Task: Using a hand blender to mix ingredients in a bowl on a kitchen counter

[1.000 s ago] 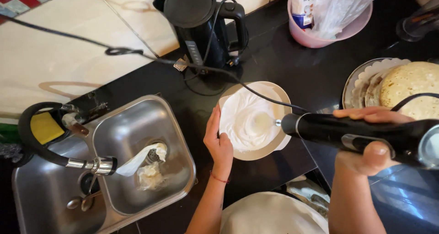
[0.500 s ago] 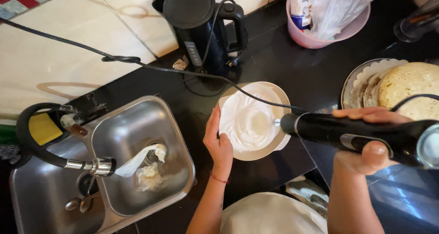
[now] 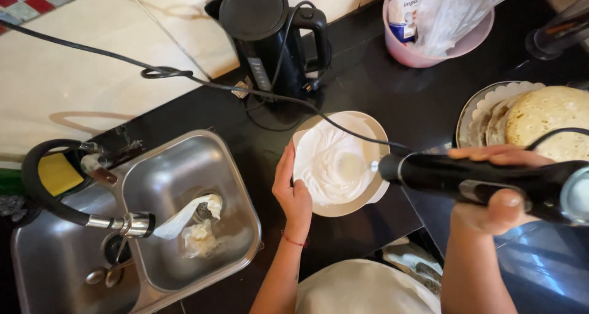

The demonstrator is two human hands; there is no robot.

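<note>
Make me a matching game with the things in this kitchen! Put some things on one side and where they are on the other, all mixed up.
Things:
1. left hand
2. right hand
3. crumpled paper
4. kettle

Places:
A. lying in the sink
B. gripping the black hand mixer
C. standing behind the bowl, by the wall
D. against the bowl's rim

Pairs: 1-D, 2-B, 3-A, 4-C

Left hand [image 3: 293, 194] against cream bowl [image 3: 368, 130], right hand [image 3: 500, 185] around black mixer [image 3: 466, 179].
</note>
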